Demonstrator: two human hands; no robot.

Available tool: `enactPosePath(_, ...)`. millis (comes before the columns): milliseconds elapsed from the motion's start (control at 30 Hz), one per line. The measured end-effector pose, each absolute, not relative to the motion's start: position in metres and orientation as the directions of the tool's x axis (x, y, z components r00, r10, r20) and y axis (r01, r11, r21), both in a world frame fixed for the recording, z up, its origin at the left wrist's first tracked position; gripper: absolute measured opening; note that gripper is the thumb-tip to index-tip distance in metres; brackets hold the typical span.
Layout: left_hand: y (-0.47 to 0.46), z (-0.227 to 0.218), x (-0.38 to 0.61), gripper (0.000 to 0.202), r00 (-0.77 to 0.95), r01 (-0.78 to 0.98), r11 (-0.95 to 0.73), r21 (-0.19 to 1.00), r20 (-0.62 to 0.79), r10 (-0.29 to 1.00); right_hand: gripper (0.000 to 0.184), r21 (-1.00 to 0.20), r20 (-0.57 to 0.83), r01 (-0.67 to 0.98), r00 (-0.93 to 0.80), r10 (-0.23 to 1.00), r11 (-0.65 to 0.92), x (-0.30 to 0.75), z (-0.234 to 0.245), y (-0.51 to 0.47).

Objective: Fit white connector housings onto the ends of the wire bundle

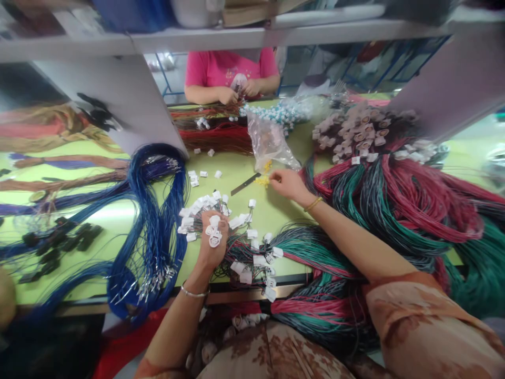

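Note:
My left hand [209, 251] is closed around white plug connectors [214, 231], which stick out above its fingers and thumb. More white connectors on thin wires [201, 204] fan out just beyond that hand. At the small yellow pieces [262, 181] on the green table, my right hand [291, 185] has its thumb and fingers pinched together. Whether a piece is between those fingertips is too small to tell. Beside the yellow pieces lie a dark flat strip [245, 184] and a clear plastic bag [270, 142]. Wired connectors [256, 261] lie between my forearms.
Blue wire bundles [158, 210] with metal ends lie left; black connectors [59, 245] are farther left. Red, green and black wire bundles [414, 205] cover the right. Across the table [221, 158], a person in pink [232, 76] handles wires. A shelf [244, 39] crosses overhead.

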State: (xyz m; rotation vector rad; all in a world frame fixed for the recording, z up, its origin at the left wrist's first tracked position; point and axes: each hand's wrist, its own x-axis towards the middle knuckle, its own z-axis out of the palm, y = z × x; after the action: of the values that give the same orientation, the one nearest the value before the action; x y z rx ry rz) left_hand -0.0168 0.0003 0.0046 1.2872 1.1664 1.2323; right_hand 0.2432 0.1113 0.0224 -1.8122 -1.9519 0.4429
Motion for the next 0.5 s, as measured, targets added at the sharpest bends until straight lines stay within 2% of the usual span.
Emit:
enactPosePath(100,-0.001,0.01,-0.019,0.035,0.033,0.111,-0.169,0.979,0.166,0.986,0.014,-0.456,0.053,0.89,0.024,0.998,0.003,0.264,0.004,0.128)
enactPosePath(233,-0.003,0.019,-0.02,0.04,-0.024,0.207,-0.244,0.947,0.255,0.967,0.013,-0.484,0.063,0.875,0.03,0.998,0.004,0.261,-0.011,0.128)
enactPosePath(433,-0.002,0.019,-0.023,0.064,0.047,-0.073,0.013,0.997,-0.01,0.999,0.016,-0.591,0.1,0.806,0.051,0.994,0.018,0.259,-0.013,0.128)
enactPosePath(500,-0.001,0.019,-0.024,0.068,0.064,-0.124,0.036,0.992,-0.029,0.998,0.016,-0.741,0.083,0.672,0.075,0.994,0.012,0.257,-0.01,0.126)
